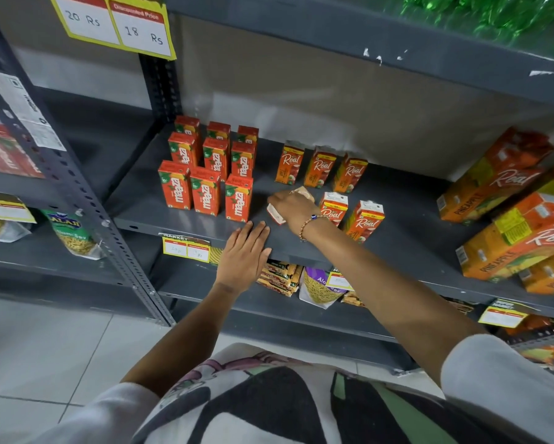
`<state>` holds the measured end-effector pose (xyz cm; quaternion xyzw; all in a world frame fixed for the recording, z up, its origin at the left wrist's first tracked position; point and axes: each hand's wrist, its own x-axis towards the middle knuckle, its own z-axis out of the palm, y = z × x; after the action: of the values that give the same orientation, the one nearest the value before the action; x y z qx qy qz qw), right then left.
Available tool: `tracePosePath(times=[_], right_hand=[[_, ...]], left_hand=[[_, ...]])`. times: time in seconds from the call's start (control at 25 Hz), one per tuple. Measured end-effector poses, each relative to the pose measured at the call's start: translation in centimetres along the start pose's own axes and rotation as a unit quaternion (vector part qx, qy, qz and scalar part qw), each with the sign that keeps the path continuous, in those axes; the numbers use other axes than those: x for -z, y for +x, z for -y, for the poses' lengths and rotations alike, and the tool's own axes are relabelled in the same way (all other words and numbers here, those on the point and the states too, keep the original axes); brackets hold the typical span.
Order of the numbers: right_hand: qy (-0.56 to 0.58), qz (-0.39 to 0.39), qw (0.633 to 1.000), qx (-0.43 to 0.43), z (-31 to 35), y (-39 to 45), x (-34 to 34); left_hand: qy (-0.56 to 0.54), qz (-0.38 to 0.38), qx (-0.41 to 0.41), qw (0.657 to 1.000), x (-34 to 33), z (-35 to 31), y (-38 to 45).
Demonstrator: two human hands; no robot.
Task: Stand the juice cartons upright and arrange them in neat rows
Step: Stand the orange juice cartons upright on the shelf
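Note:
On the grey shelf (pixel 407 213), several red Maaza cartons (pixel 206 190) stand upright in three rows at the left. Three small orange Real cartons (pixel 320 166) stand in a back row; two more (pixel 363 219) stand in front of them. My right hand (pixel 293 206) is shut on another small Real carton (pixel 277 214), tilted, just left of those two. Most of that carton is hidden under my fingers. My left hand (pixel 243 256) lies flat and open on the shelf's front edge, below the Maaza cartons.
Large Real pineapple cartons (pixel 506 232) lie stacked on their sides at the right end of the shelf. Snack packets (pixel 320 283) fill the shelf below. A perforated steel upright (pixel 87 200) and another rack with packets stand at the left. Price tags (pixel 186 249) hang on the shelf edge.

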<state>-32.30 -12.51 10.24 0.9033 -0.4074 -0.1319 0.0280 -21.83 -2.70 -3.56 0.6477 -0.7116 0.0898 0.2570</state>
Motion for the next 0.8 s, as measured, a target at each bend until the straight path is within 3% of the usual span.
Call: tracePosePath(times=[0.16,0.28,0.56,0.8], right_hand=[[0.176,-0.178,0.957,-0.149,0.6,-2.0,1.7],[0.238,-0.245,0.91,-0.234,1.5,-3.3,1.6],[0.295,-0.263,0.859,-0.325,3.1,-4.6,0.1],[0.271,-0.228,0.864,-0.358,3.1,-5.4,2.1]], left_hand=[[0.003,-0.006,-0.001,1.0,-0.3,-0.1,-0.1],[-0.005,0.005,-0.002,1.0,-0.3,0.0,-0.1],[0.008,0.035,-0.026,0.999,0.4,0.6,0.0],[0.018,0.044,-0.05,0.998,0.4,1.2,-0.3]])
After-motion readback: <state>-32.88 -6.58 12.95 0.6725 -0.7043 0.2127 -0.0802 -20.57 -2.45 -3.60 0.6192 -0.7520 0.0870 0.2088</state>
